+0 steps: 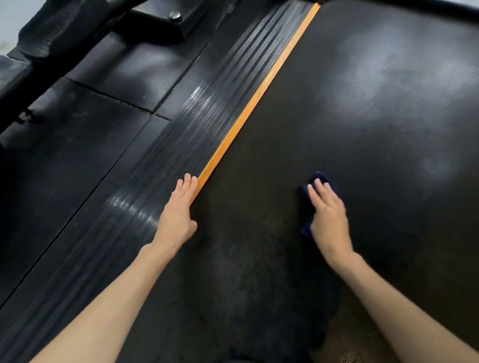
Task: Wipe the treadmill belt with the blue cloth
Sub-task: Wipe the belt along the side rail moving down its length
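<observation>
Fingers (323,189) of right hand (329,218) straight, pressing blue cloth (304,192) on treadmill belt (367,107); left hand (179,214) flat, empty, against orange strip (256,98).

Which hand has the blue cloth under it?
The right hand, laid flat on the blue cloth on the belt; the left hand rests bare beside the orange strip.

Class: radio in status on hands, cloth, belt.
Left hand flat on ribbed black side rail. Right hand pressing dark blue cloth on black textured treadmill belt. Nothing seen blocking.
</observation>
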